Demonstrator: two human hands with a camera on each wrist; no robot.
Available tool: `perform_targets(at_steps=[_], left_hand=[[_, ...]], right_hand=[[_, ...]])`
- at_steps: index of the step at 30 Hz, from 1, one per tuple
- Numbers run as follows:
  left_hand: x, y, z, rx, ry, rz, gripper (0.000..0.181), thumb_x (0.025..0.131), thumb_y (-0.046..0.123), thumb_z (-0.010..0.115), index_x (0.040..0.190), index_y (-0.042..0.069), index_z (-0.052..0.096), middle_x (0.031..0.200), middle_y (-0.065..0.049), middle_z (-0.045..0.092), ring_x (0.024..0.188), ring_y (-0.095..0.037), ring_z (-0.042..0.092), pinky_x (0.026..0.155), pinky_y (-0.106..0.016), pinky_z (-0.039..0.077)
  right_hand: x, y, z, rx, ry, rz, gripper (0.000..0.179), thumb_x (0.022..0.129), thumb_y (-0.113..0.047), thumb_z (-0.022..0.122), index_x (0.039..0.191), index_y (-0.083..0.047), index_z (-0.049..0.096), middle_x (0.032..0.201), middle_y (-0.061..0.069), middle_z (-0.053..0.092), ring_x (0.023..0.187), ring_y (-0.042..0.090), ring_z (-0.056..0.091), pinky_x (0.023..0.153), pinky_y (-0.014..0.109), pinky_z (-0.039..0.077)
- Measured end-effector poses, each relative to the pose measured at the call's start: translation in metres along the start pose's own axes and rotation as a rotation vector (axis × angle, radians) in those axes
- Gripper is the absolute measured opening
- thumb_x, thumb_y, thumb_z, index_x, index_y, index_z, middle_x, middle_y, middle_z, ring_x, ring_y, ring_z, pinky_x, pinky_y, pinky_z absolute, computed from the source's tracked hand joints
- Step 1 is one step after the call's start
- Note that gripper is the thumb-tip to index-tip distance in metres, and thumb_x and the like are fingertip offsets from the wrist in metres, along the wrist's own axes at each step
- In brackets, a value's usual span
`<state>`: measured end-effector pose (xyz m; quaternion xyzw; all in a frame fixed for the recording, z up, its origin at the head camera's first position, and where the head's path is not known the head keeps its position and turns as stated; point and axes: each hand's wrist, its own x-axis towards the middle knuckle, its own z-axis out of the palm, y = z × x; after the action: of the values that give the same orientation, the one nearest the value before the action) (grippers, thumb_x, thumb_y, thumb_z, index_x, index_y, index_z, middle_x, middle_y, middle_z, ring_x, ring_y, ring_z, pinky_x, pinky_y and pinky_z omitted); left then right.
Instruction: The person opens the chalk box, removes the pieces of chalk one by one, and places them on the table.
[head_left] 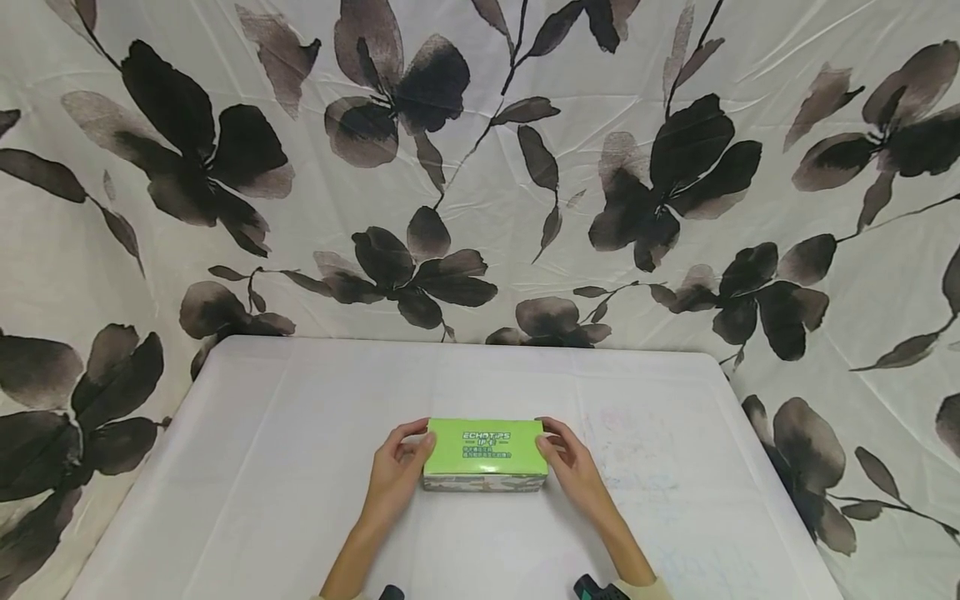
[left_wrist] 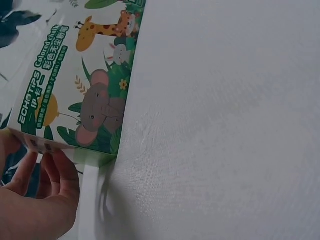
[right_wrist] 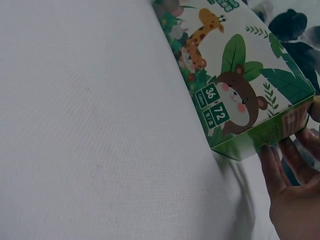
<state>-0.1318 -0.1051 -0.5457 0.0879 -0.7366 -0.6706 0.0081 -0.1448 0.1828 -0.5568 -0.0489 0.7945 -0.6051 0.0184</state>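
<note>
With fingers half closed, my left hand [head_left: 393,477] at nine o'clock and right hand [head_left: 576,475] at three grip the ends of a rectangular, green-topped cardboard box [head_left: 485,455], toward six o'clock in my view, over the white, round-cornered table [head_left: 300,433].

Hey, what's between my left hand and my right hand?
The head view shows a green-topped box between them, its ends held by the left hand and right hand.
</note>
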Motion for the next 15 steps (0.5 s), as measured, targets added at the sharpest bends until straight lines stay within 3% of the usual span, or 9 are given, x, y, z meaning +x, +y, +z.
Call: perform_targets(at_steps=[8,12,15], left_hand=[[0.002,-0.003,-0.002,0.024,-0.025,0.002,0.043,0.098,0.032,0.073,0.136,0.014,0.063,0.131,-0.007,0.061,0.105,-0.019,0.061,0.08,-0.018,0.053],[0.004,-0.004,-0.007,0.049,-0.101,0.022,0.053,0.094,0.031,0.077,0.141,0.014,0.059,0.134,-0.008,0.059,0.114,-0.022,0.06,0.09,-0.024,0.054],[0.004,-0.004,-0.011,0.098,-0.183,0.032,0.071,0.088,0.03,0.084,0.148,0.015,0.051,0.138,-0.01,0.057,0.12,-0.026,0.058,0.098,-0.035,0.052]], right_hand=[[-0.002,-0.003,0.0,-0.002,0.022,-0.039,0.043,0.103,-0.021,0.064,0.144,-0.008,0.057,0.138,0.007,0.06,0.116,0.022,0.058,0.096,0.028,0.052],[-0.001,-0.009,-0.002,-0.034,0.022,-0.108,0.044,0.101,-0.019,0.067,0.143,-0.009,0.057,0.137,0.01,0.06,0.117,0.024,0.059,0.1,0.032,0.052],[0.002,-0.013,-0.004,-0.102,0.023,-0.178,0.045,0.1,-0.019,0.069,0.142,-0.007,0.057,0.136,0.011,0.061,0.12,0.024,0.06,0.104,0.036,0.051]])
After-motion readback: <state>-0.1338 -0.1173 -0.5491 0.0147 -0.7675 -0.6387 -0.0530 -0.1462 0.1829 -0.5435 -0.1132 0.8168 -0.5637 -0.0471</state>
